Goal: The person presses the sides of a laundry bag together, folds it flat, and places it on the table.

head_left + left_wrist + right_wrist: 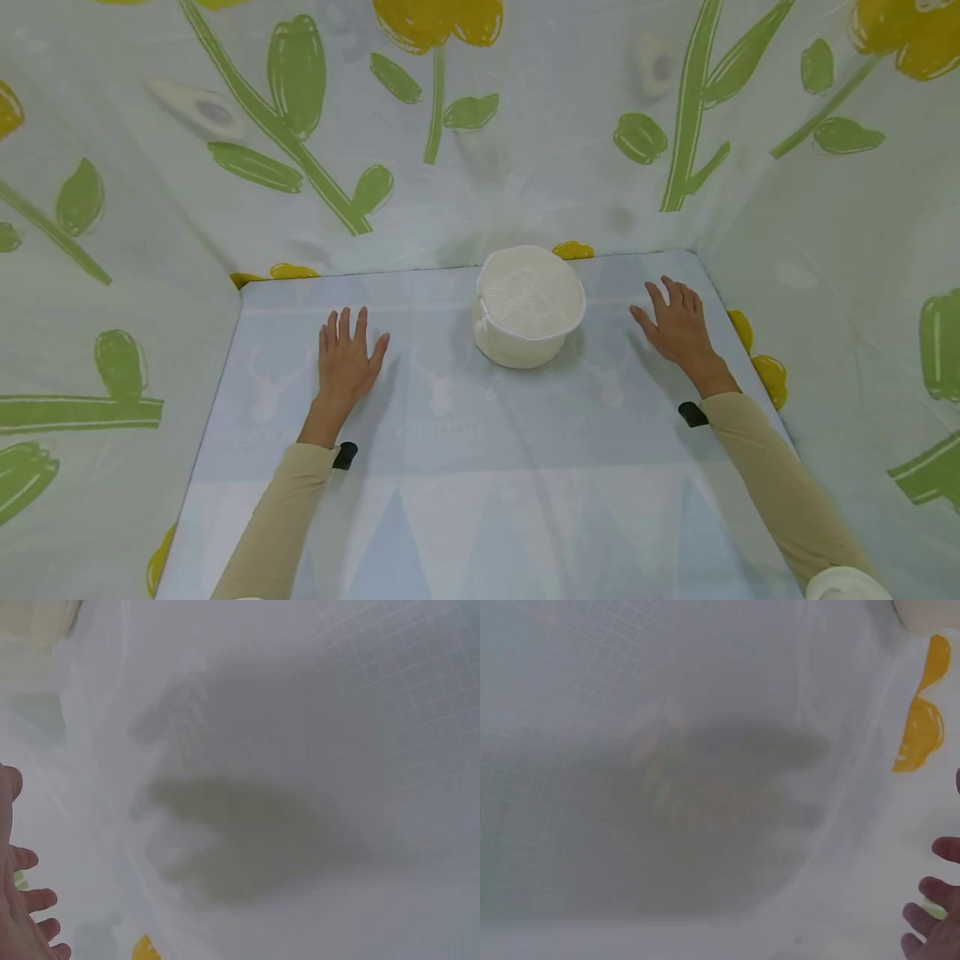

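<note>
At left, on the left hand [347, 367], an open grip: palm down over the pale printed worktop [525, 458], fingers straight and fanned, thumb out toward the middle. Has hold of nothing. Aims forward, away from the body, rather than squarely across. Cannot tell whether hovering just above the surface or resting on it. From this grip, well off to the right and a little farther forward: the zippered mesh laundry bag [517, 346].

In the middle, between the hands, that same bag. Stands upright near the back edge of the worktop, just in front of the flower-print curtain [555, 192]; cannot tell whether touching it. Faces its round mesh top upward, with the zip pull [483, 317] on the left side. Looks circular from above, so shows no long axis along the surface; runs its own axis up and down. Touches neither hand.

At right, on the right hand [681, 329], another open grip: palm down, fingers spread and mostly extended, thumb reaching toward the bag. Also holds nothing. From here, bag straight to the left, roughly level in depth. Clearly nearer than from the left: a short sideways line from the right thumb, a longer diagonal from the other.
</note>
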`<state>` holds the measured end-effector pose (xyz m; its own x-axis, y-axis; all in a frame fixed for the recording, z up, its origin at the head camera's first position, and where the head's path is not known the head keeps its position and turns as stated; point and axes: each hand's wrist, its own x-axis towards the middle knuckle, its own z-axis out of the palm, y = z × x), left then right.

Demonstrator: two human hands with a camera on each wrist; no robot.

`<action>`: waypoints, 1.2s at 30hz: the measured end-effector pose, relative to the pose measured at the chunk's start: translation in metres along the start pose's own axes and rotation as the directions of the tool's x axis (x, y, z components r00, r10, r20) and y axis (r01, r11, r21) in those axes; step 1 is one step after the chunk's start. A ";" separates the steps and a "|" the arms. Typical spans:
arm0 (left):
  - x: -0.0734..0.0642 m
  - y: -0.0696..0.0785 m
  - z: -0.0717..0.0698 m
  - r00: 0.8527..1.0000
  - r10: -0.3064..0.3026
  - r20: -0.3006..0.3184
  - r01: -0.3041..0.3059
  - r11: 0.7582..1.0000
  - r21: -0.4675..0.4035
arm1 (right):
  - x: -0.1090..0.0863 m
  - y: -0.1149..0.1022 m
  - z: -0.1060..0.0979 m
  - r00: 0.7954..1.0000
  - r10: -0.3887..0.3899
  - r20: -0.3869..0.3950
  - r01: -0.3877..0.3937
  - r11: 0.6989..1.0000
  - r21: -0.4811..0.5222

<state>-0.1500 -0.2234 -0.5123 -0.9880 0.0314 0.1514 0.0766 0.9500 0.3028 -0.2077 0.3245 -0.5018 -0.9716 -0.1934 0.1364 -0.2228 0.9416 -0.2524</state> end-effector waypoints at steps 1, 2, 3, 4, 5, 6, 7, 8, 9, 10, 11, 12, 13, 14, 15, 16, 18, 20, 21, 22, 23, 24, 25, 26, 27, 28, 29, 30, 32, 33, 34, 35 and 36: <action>0.000 0.001 0.000 1.000 0.010 -0.028 -0.010 1.000 -0.004 | 0.000 -0.001 -0.001 1.000 -0.005 -0.021 0.006 1.000 0.005; 0.001 0.002 0.000 0.998 0.021 -0.057 -0.021 1.000 -0.006 | 0.001 -0.002 -0.001 0.999 -0.008 -0.040 0.009 1.000 0.013; 0.001 0.003 0.000 0.996 0.030 -0.087 -0.031 0.999 -0.011 | 0.001 -0.003 -0.002 0.998 -0.011 -0.058 0.012 1.000 0.020; 0.002 0.005 0.000 0.993 0.038 -0.115 -0.040 0.999 -0.018 | 0.002 -0.004 -0.002 0.997 -0.016 -0.075 0.018 1.000 0.021; 0.002 0.007 -0.001 0.990 0.042 -0.133 -0.045 0.999 -0.024 | 0.002 -0.005 -0.003 0.996 -0.021 -0.091 0.023 0.999 0.022; 0.003 0.009 -0.001 0.987 0.045 -0.153 -0.051 0.998 -0.031 | 0.003 -0.006 -0.003 0.993 -0.031 -0.111 0.033 0.999 0.020; 0.003 0.010 -0.001 0.984 0.048 -0.169 -0.055 0.998 -0.038 | 0.003 -0.007 -0.003 0.991 -0.040 -0.130 0.042 0.999 0.018; 0.004 0.013 -0.001 0.982 0.049 -0.182 -0.058 0.997 -0.044 | 0.004 -0.007 -0.003 0.987 -0.052 -0.153 0.055 0.998 0.015; 0.005 0.014 -0.001 0.980 0.050 -0.192 -0.061 0.997 -0.053 | 0.004 -0.008 -0.003 0.982 -0.067 -0.178 0.071 0.997 0.013; 0.006 0.017 -0.001 0.979 0.047 -0.198 -0.061 0.996 -0.063 | 0.005 -0.009 -0.003 0.976 -0.082 -0.203 0.086 0.996 0.012; 0.007 0.019 -0.001 0.978 0.045 -0.202 -0.060 0.996 -0.071 | 0.005 -0.009 -0.003 0.969 -0.097 -0.229 0.103 0.995 0.014; 0.007 0.021 -0.001 0.978 0.043 -0.206 -0.061 0.995 -0.082 | 0.006 -0.010 -0.003 0.960 -0.114 -0.255 0.122 0.992 0.017; 0.008 0.022 -0.002 0.977 0.039 -0.208 -0.059 0.994 -0.094 | 0.006 -0.011 -0.003 0.952 -0.126 -0.278 0.139 0.990 0.028; 0.008 0.025 -0.002 0.977 0.035 -0.211 -0.058 0.993 -0.106 | 0.007 -0.012 -0.003 0.944 -0.137 -0.300 0.155 0.987 0.036; 0.009 0.027 -0.002 0.977 0.029 -0.213 -0.056 0.991 -0.119 | 0.007 -0.013 -0.004 0.936 -0.146 -0.320 0.169 0.984 0.046; 0.009 0.028 -0.003 0.977 0.023 -0.213 -0.052 0.990 -0.132 | 0.008 -0.014 -0.004 0.930 -0.153 -0.335 0.182 0.982 0.055; 0.009 0.032 -0.003 0.976 0.018 -0.218 -0.053 0.986 -0.156 | 0.008 -0.016 -0.005 0.921 -0.158 -0.356 0.198 0.977 0.078; 0.010 0.036 -0.004 0.973 0.020 -0.229 -0.061 0.983 -0.172 | 0.009 -0.018 -0.006 0.918 -0.152 -0.367 0.201 0.974 0.100; 0.011 0.038 -0.004 0.971 0.024 -0.236 -0.067 0.982 -0.178 | 0.010 -0.019 -0.007 0.918 -0.147 -0.368 0.201 0.973 0.112; 0.012 0.040 -0.004 0.969 0.028 -0.244 -0.075 0.980 -0.184 | 0.011 -0.020 -0.007 0.920 -0.140 -0.367 0.198 0.973 0.123; 0.012 0.042 -0.004 0.967 0.031 -0.253 -0.082 0.978 -0.192 | 0.011 -0.021 -0.008 0.922 -0.134 -0.364 0.193 0.972 0.130; 0.013 0.044 -0.004 0.965 0.033 -0.260 -0.087 0.976 -0.199 | 0.012 -0.022 -0.008 0.923 -0.130 -0.362 0.191 0.972 0.138; 0.013 0.045 -0.004 0.963 0.034 -0.266 -0.092 0.974 -0.206 | 0.013 -0.023 -0.009 0.926 -0.123 -0.357 0.186 0.972 0.146; 0.014 0.047 -0.004 0.963 0.032 -0.269 -0.092 0.972 -0.215 | 0.013 -0.025 -0.009 0.930 -0.116 -0.350 0.180 0.971 0.156; 0.014 0.049 -0.004 0.962 0.028 -0.271 -0.092 0.970 -0.226 | 0.013 -0.026 -0.010 0.933 -0.108 -0.344 0.174 0.971 0.166; 0.014 0.051 -0.003 0.963 0.023 -0.269 -0.090 0.967 -0.236 | 0.014 -0.028 -0.010 0.937 -0.098 -0.335 0.165 0.970 0.177; 0.015 0.053 -0.003 0.965 0.018 -0.263 -0.086 0.965 -0.249 | 0.014 -0.030 -0.011 0.941 -0.090 -0.326 0.158 0.970 0.187; 0.016 0.055 -0.003 0.967 0.013 -0.256 -0.082 0.962 -0.259 | 0.014 -0.032 -0.012 0.945 -0.079 -0.316 0.148 0.969 0.199; 0.017 0.059 -0.003 0.970 0.004 -0.242 -0.073 0.957 -0.280 | 0.014 -0.035 -0.012 0.953 -0.058 -0.296 0.126 0.968 0.218; 0.017 0.062 -0.004 0.972 0.001 -0.235 -0.072 0.954 -0.292 | 0.014 -0.037 -0.013 0.957 -0.047 -0.286 0.115 0.967 0.226; 0.018 0.064 -0.004 0.974 -0.002 -0.228 -0.068 0.951 -0.302 | 0.014 -0.038 -0.013 0.960 -0.038 -0.276 0.105 0.967 0.233; 0.019 0.067 -0.004 0.974 -0.003 -0.225 -0.070 0.947 -0.313 | 0.015 -0.040 -0.013 0.963 -0.030 -0.269 0.097 0.966 0.240; 0.020 0.069 -0.005 0.975 -0.005 -0.221 -0.068 0.944 -0.322 | 0.015 -0.041 -0.013 0.965 -0.021 -0.260 0.087 0.965 0.247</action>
<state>-0.1635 -0.1586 -0.4841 -0.9342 -0.0428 0.3543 0.1830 0.7949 0.5785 -0.2119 0.2867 -0.4769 -0.9125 -0.1342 0.3863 -0.3195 0.8236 -0.4685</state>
